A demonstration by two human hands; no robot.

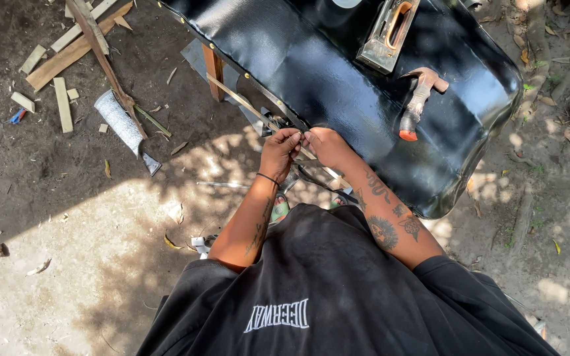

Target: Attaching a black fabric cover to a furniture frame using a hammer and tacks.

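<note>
Pinching together at the near edge of the black padded seat [338,72], the left hand [280,149] and right hand [326,144] both close their fingertips on a thin wooden strip [245,102] that runs slantwise along that edge. On top of the seat lie a hammer [419,99] and, beyond it, a staple gun [388,33]. Left of the seat, wood scraps [67,53] litter the dirt.

left hand [280,148]: fingers pinched | right hand [324,144]: curled, touching left fingertips
</note>
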